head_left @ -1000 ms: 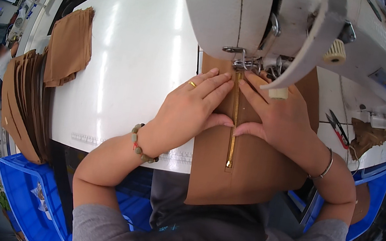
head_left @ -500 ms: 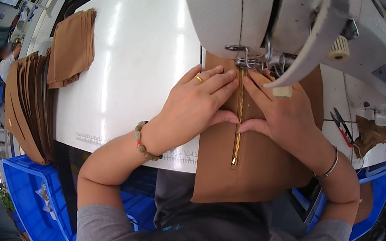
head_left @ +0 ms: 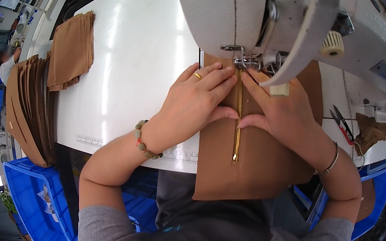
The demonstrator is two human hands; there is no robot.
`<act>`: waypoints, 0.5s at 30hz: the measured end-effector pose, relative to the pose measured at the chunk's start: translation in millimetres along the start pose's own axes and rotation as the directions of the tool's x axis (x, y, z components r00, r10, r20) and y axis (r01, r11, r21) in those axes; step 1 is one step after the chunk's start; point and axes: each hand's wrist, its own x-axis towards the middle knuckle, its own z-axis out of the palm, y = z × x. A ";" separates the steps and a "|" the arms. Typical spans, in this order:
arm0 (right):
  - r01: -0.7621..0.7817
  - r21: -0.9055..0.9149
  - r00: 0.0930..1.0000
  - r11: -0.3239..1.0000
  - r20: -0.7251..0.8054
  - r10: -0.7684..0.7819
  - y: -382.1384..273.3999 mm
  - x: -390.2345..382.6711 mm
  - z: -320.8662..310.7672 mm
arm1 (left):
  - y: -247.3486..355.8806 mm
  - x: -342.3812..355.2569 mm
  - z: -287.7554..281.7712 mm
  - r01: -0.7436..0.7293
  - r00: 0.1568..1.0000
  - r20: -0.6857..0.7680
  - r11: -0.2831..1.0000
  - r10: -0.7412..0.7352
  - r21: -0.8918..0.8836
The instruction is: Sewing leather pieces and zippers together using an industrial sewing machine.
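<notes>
A brown fabric panel [head_left: 255, 176] lies under the presser foot [head_left: 245, 63] of a white sewing machine [head_left: 205, 9], its near edge hanging over the table front. A gold-toothed zipper [head_left: 237, 140] runs lengthwise along a slot in the panel, with its slider [head_left: 235, 157] at the near end. Flat on the fabric left of the zipper rests my left hand [head_left: 194, 98], fingers stretched toward the foot. My right hand [head_left: 283, 107] presses down on the right side, its fingertips close to the foot and partly hidden by the machine. Both thumbs nearly meet over the zipper.
Stacked brown fabric pieces [head_left: 70, 50] and a larger pile of brown panels [head_left: 29, 104] are at the left. Thread snips [head_left: 342, 125] and a brown scrap [head_left: 372, 134] lie at the right. Blue crates [head_left: 34, 196] stand below the table; a person [head_left: 7, 63] sits far left.
The panel and zipper have slid slightly away from me, toward the presser foot. Both hands keep their flat hold. The whole view has shifted a little.
</notes>
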 end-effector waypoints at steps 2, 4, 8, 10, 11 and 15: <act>0.002 0.001 1.000 1.000 0.028 -0.002 0.4 -0.5 -0.4 | 0.0 0.2 0.0 0.002 1.000 0.000 1.000 -0.002 -0.004; 0.000 0.001 1.000 1.000 0.026 0.000 0.6 -0.7 -0.5 | 0.1 0.2 0.2 0.017 1.000 0.003 1.000 -0.017 -0.014; -0.009 -0.017 0.999 1.000 0.034 0.010 1.9 -0.1 0.2 | -1.4 1.4 1.2 0.024 1.000 -0.015 0.999 -0.024 -0.032; -0.002 -0.021 0.999 1.000 0.034 0.003 2.9 -0.1 1.2 | -1.6 1.1 1.1 0.038 0.999 0.001 0.998 -0.037 -0.048; -0.001 -0.026 0.999 1.000 0.042 0.002 3.4 -0.3 1.9 | -1.6 1.0 1.3 0.039 0.999 0.000 0.998 -0.039 -0.047; 0.008 -0.055 1.000 0.998 0.026 -0.006 5.6 -0.8 4.4 | -3.6 1.1 2.7 0.056 0.998 0.015 0.996 -0.055 -0.074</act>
